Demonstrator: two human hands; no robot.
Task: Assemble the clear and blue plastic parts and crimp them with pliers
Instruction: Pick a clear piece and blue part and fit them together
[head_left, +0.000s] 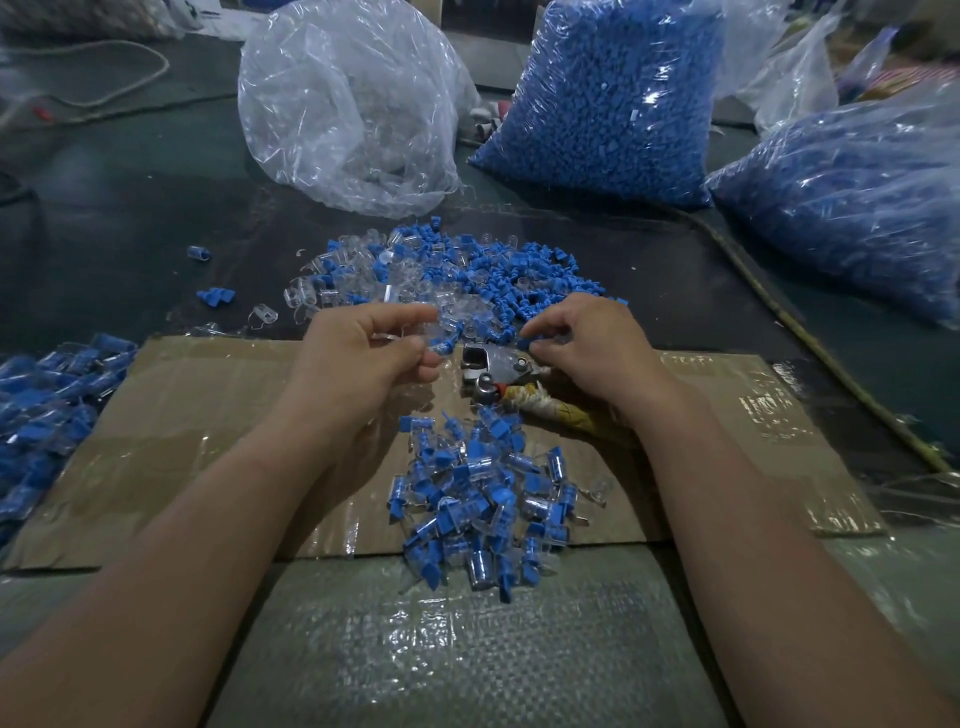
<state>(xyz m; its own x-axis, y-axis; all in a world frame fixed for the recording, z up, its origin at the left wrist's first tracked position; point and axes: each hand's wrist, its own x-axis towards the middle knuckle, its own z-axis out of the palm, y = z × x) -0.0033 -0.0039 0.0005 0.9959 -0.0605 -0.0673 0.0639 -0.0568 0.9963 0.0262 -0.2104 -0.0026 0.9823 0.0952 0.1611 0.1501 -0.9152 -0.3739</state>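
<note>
A dark table (130, 218) carries a crinkled bag of blue parts (608, 93) and a clear bag (343, 104), then a flat, tape-glossy cardboard (208, 415). Loose clear and blue parts (467, 270) lie beyond it, and joined pieces (483, 499) lie on it. Pliers (493, 366) with cloth-wrapped handles lie between the hands. The left hand (358, 353) pinches a clear part (415, 335); the right hand (587, 348) pinches a small blue part (525, 343).

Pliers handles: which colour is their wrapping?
Yellow and white; the pliers handles show best in the head view.
</note>
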